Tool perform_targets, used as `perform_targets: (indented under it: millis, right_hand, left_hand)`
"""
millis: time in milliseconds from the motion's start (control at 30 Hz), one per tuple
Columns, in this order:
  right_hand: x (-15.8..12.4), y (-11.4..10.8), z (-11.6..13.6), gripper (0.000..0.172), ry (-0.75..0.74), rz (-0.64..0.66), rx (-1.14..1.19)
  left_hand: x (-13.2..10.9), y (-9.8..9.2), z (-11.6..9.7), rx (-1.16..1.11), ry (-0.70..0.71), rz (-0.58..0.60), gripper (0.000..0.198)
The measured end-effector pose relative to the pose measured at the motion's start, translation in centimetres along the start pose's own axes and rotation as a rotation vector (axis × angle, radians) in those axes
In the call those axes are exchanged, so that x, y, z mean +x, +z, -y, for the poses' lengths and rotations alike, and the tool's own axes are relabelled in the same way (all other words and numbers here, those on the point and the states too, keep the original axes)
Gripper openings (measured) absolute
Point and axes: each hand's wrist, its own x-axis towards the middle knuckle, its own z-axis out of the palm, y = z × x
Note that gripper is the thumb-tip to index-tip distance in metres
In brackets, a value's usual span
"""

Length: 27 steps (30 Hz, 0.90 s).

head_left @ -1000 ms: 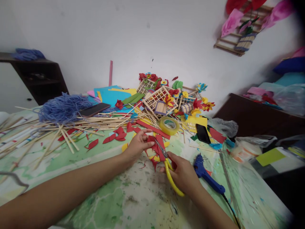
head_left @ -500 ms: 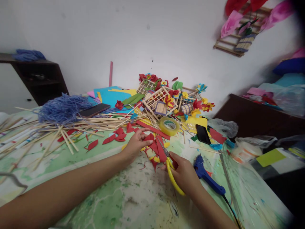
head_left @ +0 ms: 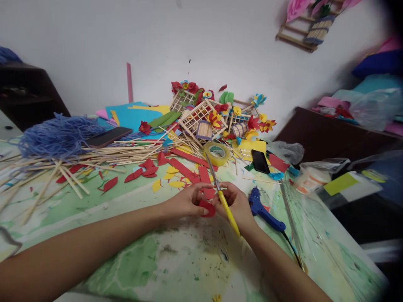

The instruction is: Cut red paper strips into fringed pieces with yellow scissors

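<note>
My left hand [head_left: 185,202] is closed in a pinch on a small curved piece of red paper [head_left: 207,207] just above the green table [head_left: 132,260]. My right hand [head_left: 236,206] grips yellow-handled scissors [head_left: 222,196], whose blades point up and away toward the roll of tape [head_left: 216,153]. Both hands meet at the red piece near the table's middle. More red strips [head_left: 189,167] and yellow scraps [head_left: 171,176] lie just beyond my fingers.
A blue glue gun [head_left: 262,209] lies right of my right hand, its cord trailing toward me. Wooden sticks [head_left: 63,163], blue yarn [head_left: 56,136], two phones [head_left: 108,136] [head_left: 260,160], coloured paper sheets and stick-frame flower crafts [head_left: 204,119] crowd the far side. Plastic bags and a dark cabinet stand at right.
My left hand left the red scrap pile and came toward me with one red piece. My right hand shifted left to meet it, scissors now pointing upward. The view tilted down.
</note>
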Motion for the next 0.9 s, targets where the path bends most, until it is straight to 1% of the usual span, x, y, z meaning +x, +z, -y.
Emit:
perform_targets:
  millis: [67, 200, 367, 433, 533, 600, 667, 767, 833, 900]
  right_hand:
    - [-0.1, 0.2, 0.0, 0.037, -0.015, 0.020, 0.005]
    - [-0.1, 0.6, 0.3, 0.034, -0.020, 0.033, 0.031]
    - [-0.2, 0.9, 0.0, 0.028, -0.031, 0.064, -0.007]
    - [-0.2, 0.7, -0.4, 0.029, -0.060, 0.048, -0.063]
    - [-0.1, -0.2, -0.6, 0.032, -0.121, -0.028, -0.298]
    - [-0.1, -0.9, -0.3, 0.034, -0.139, -0.078, -0.540]
    - [-0.1, -1.3, 0.2, 0.036, -0.137, -0.086, -0.785]
    - [-0.2, -1.3, 0.8, 0.040, -0.159, -0.048, -1.036]
    - [-0.2, -1.2, 0.9, 0.043, -0.171, 0.004, -1.098]
    - [-0.2, -1.0, 0.8, 0.045, -0.166, 0.062, -1.104]
  left_hand:
    - [0.1, -0.2, 0.0, 0.014, -0.004, -0.035, 0.064]
    - [0.3, -0.7, 0.1, 0.068, 0.014, -0.158, 0.067]
    - [0.3, -0.9, 0.2, 0.073, 0.048, -0.251, 0.062]
    - [0.3, -0.9, 0.0, 0.082, 0.064, -0.287, 0.060]
    - [0.5, -1.4, -0.6, 0.075, 0.093, -0.402, 0.057]
    - [0.7, -1.9, -0.9, 0.018, 0.131, -0.477, 0.057]
    - [0.9, -2.4, -1.2, -0.071, 0.175, -0.530, 0.058]
    - [1.0, -2.8, -1.5, -0.182, 0.211, -0.576, 0.058]
    - [0.9, -2.8, -1.6, -0.224, 0.222, -0.575, 0.058]
    - [0.9, -2.7, -1.6, -0.227, 0.224, -0.560, 0.058]
